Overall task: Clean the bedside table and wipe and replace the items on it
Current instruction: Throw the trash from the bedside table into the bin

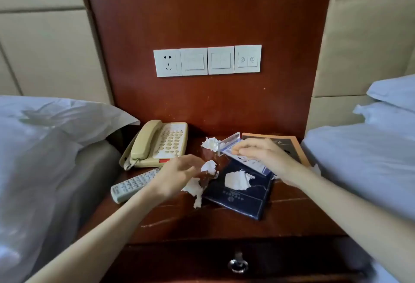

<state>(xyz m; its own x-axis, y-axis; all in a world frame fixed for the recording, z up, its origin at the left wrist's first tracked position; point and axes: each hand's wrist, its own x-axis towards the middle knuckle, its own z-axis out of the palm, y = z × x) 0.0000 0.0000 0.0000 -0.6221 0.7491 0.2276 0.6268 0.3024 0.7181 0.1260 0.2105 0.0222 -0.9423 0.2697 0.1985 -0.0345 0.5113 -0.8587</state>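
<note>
On the dark wooden bedside table (224,222) lie a beige telephone (157,143), a grey remote control (132,185), a dark blue folder (242,199), an orange-edged booklet (285,145) and several crumpled white tissue scraps (210,143). My right hand (260,154) pinches a clear acrylic sign holder (233,147) with a printed card, lifted at a tilt above the folder. My left hand (177,176) hovers with relaxed, slightly curled fingers beside a tissue scrap (208,167), over the remote's far end. Another scrap (238,179) lies on the folder.
Beds with white pillows (56,120) flank the table on both sides. A wooden wall panel holds a row of white switches and a socket (207,60). The table's drawer with a metal ring pull (238,264) is below the front edge.
</note>
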